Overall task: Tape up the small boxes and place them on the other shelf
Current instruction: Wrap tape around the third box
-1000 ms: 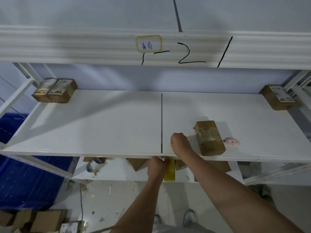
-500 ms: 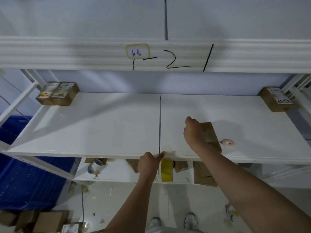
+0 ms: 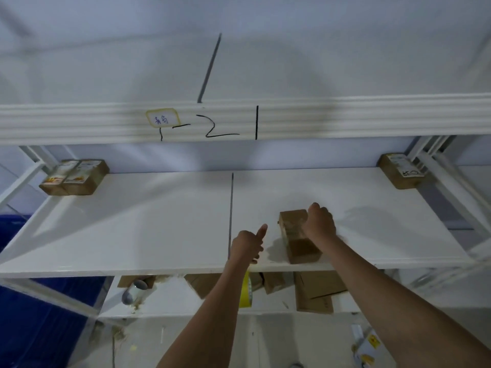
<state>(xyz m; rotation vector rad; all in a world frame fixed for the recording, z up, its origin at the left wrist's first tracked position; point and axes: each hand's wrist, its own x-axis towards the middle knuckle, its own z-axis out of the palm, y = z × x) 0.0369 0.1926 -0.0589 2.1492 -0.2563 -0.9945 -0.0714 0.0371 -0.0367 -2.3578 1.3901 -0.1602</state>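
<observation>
While steadying the small box point(image 3: 297, 235) on the white shelf point(image 3: 132, 229), gripped it along its right side with the right hand point(image 3: 318, 224), fingers curled over the top, probably to keep it from sliding during taping. Held the left hand point(image 3: 247, 247) just left of the box, thumb raised, other fingers folded in; cannot tell whether anything was pinched. Lay near the front edge, right of the centre seam: brown cardboard, oblong, with glossy clear tape banding its middle. Kept yellow tape roll point(image 3: 245, 290) below on the lower shelf.
</observation>
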